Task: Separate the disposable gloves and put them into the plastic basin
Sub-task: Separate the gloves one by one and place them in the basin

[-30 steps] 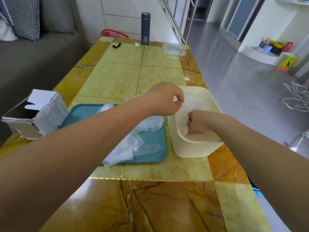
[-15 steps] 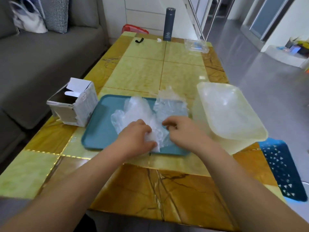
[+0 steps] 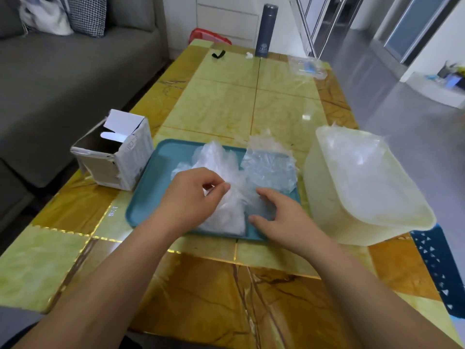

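Centre frame, the left hand pinches a film edge of the disposable gloves heaped on the teal tray; the right hand, fingers straight, presses the heap. Peel slowly so one sheet lifts alone, then carry it right to the plastic basin.
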The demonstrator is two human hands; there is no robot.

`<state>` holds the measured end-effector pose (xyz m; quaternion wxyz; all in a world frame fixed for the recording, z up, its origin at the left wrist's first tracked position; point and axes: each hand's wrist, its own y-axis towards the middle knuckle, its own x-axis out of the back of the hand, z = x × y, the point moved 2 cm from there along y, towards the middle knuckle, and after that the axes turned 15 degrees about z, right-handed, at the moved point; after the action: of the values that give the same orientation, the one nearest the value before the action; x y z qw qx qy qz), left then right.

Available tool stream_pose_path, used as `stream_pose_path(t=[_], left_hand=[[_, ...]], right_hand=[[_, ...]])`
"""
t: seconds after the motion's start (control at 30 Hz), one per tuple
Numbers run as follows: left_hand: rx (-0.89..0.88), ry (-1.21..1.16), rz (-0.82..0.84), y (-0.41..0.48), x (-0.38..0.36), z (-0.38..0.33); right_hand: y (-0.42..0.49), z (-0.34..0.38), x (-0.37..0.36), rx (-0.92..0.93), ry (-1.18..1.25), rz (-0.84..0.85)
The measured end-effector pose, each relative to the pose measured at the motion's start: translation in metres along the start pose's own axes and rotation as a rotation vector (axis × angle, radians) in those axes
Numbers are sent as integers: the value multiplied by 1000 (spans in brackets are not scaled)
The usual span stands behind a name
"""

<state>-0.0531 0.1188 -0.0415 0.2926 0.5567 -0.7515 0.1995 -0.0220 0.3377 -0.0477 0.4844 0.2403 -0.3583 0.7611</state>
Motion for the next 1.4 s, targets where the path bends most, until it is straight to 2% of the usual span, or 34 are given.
stream_pose_path(t=[0.07,0.13,0.23,0.3,0.43,0.53,0.63,0.73,0.8,0.87,0.93,1.0,1.03,1.1,1.33,1.4], left_hand=[[26,-86,-85,-3,8,-1],[6,-186,-79,-6,11,-11],[-80,-369,64,-13,11,-36],[-128,-478,148,-17,7,-48],[-25,-696,240,-20,12,-40],[-20,-670,350,-22,17,-33],[37,-633,293,-21,12,-30],[63,-711,318,-20,6,-28],[43,-689,335,-19,3,-28],[11,-471,273,-18,-1,-21],[-7,-25,213,-14,-4,-7],[46,356,286,-10,-9,8],[102,395,314,-8,-11,14],[147,313,313,-5,-12,19],[88,127,235,2,1,17],[39,20,176,-1,8,9]], right_hand=[[-5,6,2,93,15,-112],[-11,20,6,209,-56,-212],[-17,43,12,409,-204,-350],[-20,49,13,431,-138,-383],[-25,45,19,221,349,-330],[-29,42,24,71,684,-290],[-27,37,22,-84,782,-109],[-26,39,20,-13,922,112],[-23,37,20,42,965,109],[-20,29,21,-23,880,-21],[-17,21,20,-88,643,-105],[-16,15,19,-83,447,-126],[-15,14,19,-70,407,-116],[-15,13,18,-54,386,-58],[-21,19,21,50,94,172],[-24,23,21,115,99,164]])
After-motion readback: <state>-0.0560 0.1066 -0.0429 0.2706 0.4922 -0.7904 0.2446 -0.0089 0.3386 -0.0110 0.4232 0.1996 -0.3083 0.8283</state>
